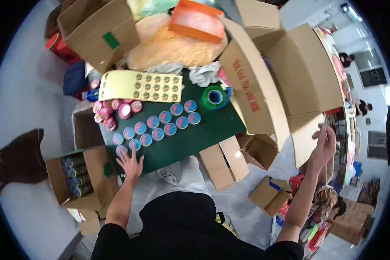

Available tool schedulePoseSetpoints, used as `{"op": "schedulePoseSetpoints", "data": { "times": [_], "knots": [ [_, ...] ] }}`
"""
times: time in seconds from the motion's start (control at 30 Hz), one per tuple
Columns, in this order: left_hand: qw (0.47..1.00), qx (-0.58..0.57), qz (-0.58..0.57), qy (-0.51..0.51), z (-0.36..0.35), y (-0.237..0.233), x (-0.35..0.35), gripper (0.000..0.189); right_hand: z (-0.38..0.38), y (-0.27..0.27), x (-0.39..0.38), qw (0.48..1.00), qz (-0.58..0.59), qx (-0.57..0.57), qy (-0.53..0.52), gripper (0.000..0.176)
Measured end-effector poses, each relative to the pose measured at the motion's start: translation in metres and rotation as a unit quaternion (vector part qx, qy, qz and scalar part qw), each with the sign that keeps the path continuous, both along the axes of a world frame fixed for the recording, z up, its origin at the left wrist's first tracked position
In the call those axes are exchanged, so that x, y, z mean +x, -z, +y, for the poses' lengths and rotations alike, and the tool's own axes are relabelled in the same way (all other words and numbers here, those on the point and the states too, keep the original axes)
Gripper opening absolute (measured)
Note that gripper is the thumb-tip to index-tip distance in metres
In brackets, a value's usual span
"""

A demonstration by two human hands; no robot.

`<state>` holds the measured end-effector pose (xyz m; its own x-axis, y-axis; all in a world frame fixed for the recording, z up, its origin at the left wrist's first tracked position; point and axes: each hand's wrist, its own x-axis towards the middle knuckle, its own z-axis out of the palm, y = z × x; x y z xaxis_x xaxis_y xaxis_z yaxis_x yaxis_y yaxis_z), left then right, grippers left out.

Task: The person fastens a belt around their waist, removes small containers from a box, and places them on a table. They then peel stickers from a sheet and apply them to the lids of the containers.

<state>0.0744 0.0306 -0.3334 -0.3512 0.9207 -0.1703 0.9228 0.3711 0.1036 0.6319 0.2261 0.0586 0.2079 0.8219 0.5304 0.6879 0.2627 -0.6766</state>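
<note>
My left hand is at the near left edge of the green table, fingers spread over the nearest discs of two rows of round blue-and-pink discs. My right hand is raised off to the right, beside the large open carton, its fingers curled together; whether something small is between them cannot be made out. Behind the rows lies a yellow sheet of round stickers. Pink round containers are heaped at the table's left, and green tape rolls rest at the right.
A large open carton stands at the right, with smaller boxes below. Left of the table, an open box holds stacked cans. An orange tray sits on a bag at the back. People are in the far right background.
</note>
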Motion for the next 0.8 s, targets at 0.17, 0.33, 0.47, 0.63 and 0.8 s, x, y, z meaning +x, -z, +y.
{"op": "schedulePoseSetpoints", "data": {
  "times": [0.17, 0.33, 0.47, 0.63, 0.8],
  "knots": [
    [0.958, 0.213, -0.157, 0.108, 0.148, -0.128, 0.079, 0.069, 0.172, 0.070, 0.123, 0.995, -0.002, -0.100, 0.029, 0.029],
    [0.828, 0.366, -0.213, 0.369, 0.350, -0.330, 0.245, 0.055, 0.294, 0.223, 0.155, 0.874, -0.225, -0.427, -0.050, 0.060],
    [0.841, 0.186, -0.209, 0.462, 0.458, -0.344, 0.376, 0.046, 0.319, 0.318, 0.163, 0.787, -0.297, -0.537, -0.067, 0.059],
    [0.800, 0.226, -0.202, 0.518, 0.494, -0.240, 0.423, 0.018, 0.331, 0.369, 0.172, 0.772, -0.279, -0.569, -0.056, 0.059],
    [0.741, 0.342, -0.278, 0.507, 0.500, -0.215, 0.422, 0.010, 0.343, 0.387, 0.174, 0.769, -0.239, -0.590, -0.051, 0.058]
  ]
}}
